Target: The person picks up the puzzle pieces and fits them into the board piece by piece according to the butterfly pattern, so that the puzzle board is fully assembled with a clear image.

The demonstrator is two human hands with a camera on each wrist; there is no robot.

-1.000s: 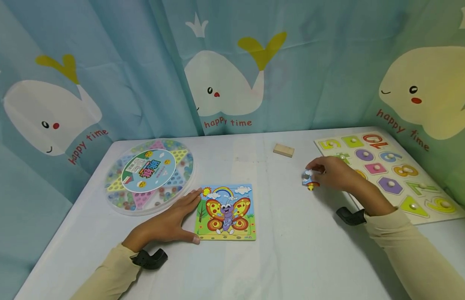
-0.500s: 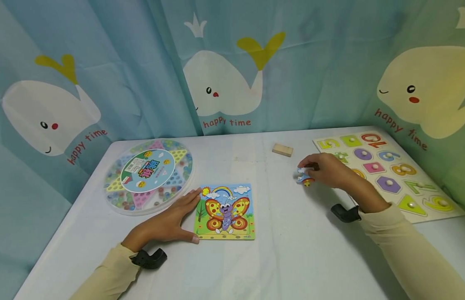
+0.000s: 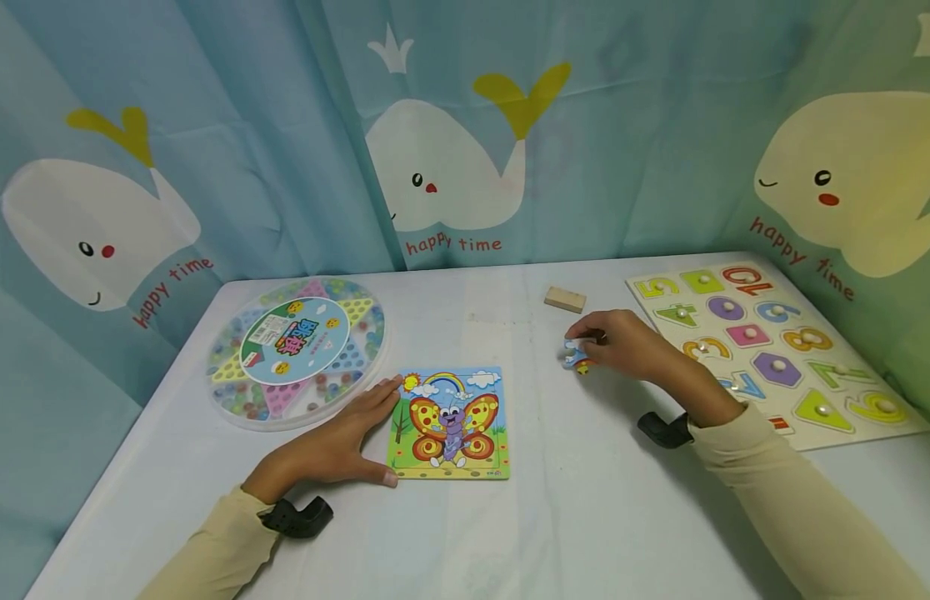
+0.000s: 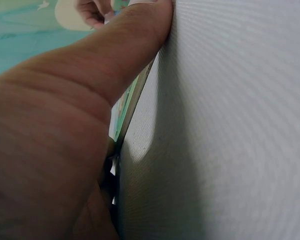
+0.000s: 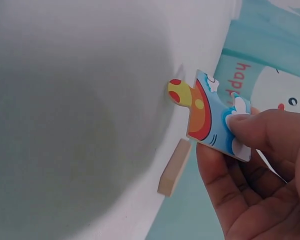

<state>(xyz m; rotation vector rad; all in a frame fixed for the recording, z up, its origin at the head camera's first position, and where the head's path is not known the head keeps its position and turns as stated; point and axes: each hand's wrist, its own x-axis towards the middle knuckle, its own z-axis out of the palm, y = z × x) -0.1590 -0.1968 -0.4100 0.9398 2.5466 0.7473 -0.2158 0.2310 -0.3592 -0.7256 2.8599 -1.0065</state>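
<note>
My left hand lies on the white table with its fingers stretched out. Its fingertips and thumb touch the left edge of a square butterfly jigsaw puzzle. In the left wrist view the thumb extends along the board's thin edge. Above the table, to the right of the puzzle, my right hand pinches a jigsaw piece between thumb and fingers. The piece is light blue with white clouds, a red and orange band and a yellow knob with red spots. Part of it is hidden under the thumb.
A round, clear-covered Chinese checkers set stands left of the puzzle. Behind the right hand lies a small wooden block. A number and shape peg board covers the table's right side. A whale-print curtain hangs behind.
My right hand has moved left with the jigsaw piece, away from the peg board and nearer the butterfly puzzle. My left hand has stayed at the puzzle's edge.
</note>
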